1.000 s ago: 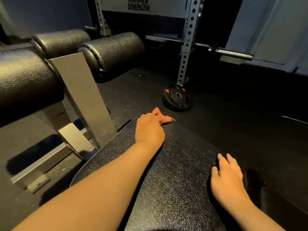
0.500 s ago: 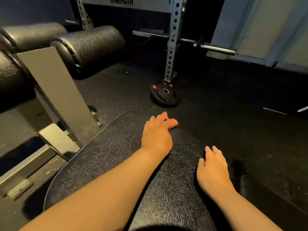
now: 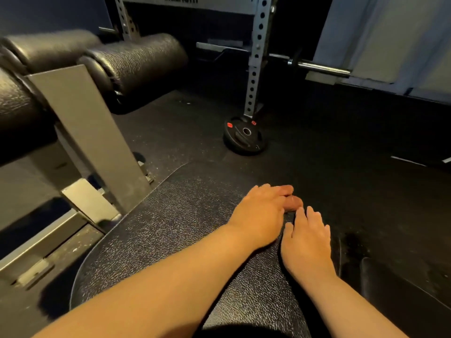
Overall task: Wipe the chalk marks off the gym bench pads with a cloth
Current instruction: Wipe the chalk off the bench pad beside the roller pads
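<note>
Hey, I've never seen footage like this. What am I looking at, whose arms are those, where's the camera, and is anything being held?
There is no machine here. A person is working with bare hands, filmed by one wide-angle camera worn on the head and looking down. The left hand and right hand lie flat, side by side, on a black textured bench pad. Neither holds anything, and no cloth shows. Beyond them, on the dark floor, a weight plate sits at the foot of a rack upright, with roller pads on the left.
</note>
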Motion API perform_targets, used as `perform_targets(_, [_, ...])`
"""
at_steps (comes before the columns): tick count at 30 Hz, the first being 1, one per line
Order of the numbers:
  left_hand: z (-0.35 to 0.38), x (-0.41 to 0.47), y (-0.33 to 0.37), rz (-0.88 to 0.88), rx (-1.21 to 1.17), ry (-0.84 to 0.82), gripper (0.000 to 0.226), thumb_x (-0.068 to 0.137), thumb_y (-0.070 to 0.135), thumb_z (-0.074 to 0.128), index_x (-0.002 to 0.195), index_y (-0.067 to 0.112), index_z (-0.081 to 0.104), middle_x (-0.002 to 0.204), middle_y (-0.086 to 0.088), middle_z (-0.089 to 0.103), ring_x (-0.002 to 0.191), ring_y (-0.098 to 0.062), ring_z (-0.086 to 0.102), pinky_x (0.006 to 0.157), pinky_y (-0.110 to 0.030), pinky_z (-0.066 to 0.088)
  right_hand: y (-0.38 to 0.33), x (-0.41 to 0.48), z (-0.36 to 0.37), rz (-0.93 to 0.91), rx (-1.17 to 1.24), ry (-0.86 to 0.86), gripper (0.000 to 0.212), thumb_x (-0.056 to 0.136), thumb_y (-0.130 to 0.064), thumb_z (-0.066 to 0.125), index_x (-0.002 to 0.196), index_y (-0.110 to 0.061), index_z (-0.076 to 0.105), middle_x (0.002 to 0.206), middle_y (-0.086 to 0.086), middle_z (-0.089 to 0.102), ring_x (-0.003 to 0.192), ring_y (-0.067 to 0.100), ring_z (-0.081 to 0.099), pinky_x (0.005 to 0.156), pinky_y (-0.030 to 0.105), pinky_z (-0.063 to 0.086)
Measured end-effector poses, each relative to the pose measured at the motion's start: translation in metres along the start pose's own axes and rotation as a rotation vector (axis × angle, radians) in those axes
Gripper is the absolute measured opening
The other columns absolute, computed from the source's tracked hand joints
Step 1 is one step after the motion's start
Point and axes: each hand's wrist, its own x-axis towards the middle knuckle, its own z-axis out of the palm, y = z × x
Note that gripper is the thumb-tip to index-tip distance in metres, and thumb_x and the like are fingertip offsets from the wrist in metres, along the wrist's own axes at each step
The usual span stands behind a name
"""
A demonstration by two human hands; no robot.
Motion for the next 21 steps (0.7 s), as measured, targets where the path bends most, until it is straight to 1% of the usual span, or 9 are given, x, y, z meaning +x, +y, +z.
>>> perform_targets(2, [-0.009,0.002,-0.014,-0.01,0.013,-0.038,0.04,0.101,0.017,0.047,0.14,0.021,0.056,0.15,0.001,0.047,0.132,-0.025,0.043,0.116,-0.044,0.03,-0.006,0.0,0.002,0.005,-0.009,-0.001,0.056,0.107,-0.031,0.03,0.158,-0.011,0.019,0.165,0.013,0.014,0.154,0.028,0.007,0.125,0.047,0.005])
perform_targets(5, [-0.022,0.006,-0.045,-0.154,0.113,-0.027,0.035,0.102,0.019,0.045,0.133,0.013,0.061,0.141,-0.008,0.052,0.13,-0.029,0.043,0.113,-0.041,0.029,-0.016,0.003,0.004,0.009,-0.02,0.017,0.056,0.106,-0.032,0.03,0.158,-0.012,0.021,0.165,0.012,0.015,0.153,0.027,0.008,0.125,0.048,0.006])
perform_targets(9, [-0.032,0.008,-0.077,-0.28,0.128,0.042,0.03,0.1,0.021,0.045,0.119,0.012,0.066,0.128,-0.008,0.057,0.119,-0.03,0.048,0.106,-0.045,0.038,-0.025,0.004,0.007,0.031,-0.003,0.019,0.056,0.107,-0.031,0.029,0.158,-0.011,0.02,0.165,0.013,0.014,0.154,0.027,0.007,0.125,0.046,0.003])
perform_targets(12, [-0.044,0.009,-0.09,-0.352,0.15,0.042,0.028,0.1,0.021,0.045,0.113,0.011,0.067,0.116,-0.006,0.057,0.112,-0.028,0.05,0.098,-0.042,0.042,-0.029,0.004,0.009,0.015,0.01,0.033,0.056,0.107,-0.031,0.029,0.158,-0.011,0.021,0.165,0.014,0.015,0.154,0.028,0.006,0.126,0.046,0.003])
perform_targets(16, [-0.06,0.002,-0.106,-0.433,0.193,0.075,0.025,0.1,0.018,0.045,0.109,0.01,0.067,0.111,-0.006,0.057,0.108,-0.027,0.051,0.089,-0.039,0.045,-0.041,0.002,0.013,-0.078,0.008,0.005,0.056,0.107,-0.033,0.026,0.159,-0.014,0.019,0.165,0.011,0.012,0.154,0.026,0.004,0.126,0.044,0.002])
perform_targets(18, [-0.064,-0.005,-0.112,-0.461,0.208,0.097,0.026,0.101,0.018,0.044,0.109,0.01,0.067,0.111,-0.006,0.058,0.107,-0.026,0.051,0.088,-0.038,0.044,-0.051,-0.002,0.016,-0.124,0.008,-0.011,0.056,0.108,-0.034,0.024,0.16,-0.015,0.016,0.166,0.01,0.009,0.154,0.025,0.002,0.126,0.044,0.001])
perform_targets(21, [-0.071,-0.02,-0.119,-0.511,0.226,0.118,0.026,0.1,0.016,0.044,0.108,0.009,0.068,0.112,-0.008,0.059,0.107,-0.028,0.053,0.092,-0.039,0.044,-0.07,-0.011,0.021,-0.224,-0.014,-0.032,0.056,0.108,-0.035,0.022,0.16,-0.015,0.014,0.167,0.01,0.006,0.154,0.026,0.0,0.126,0.044,0.002])
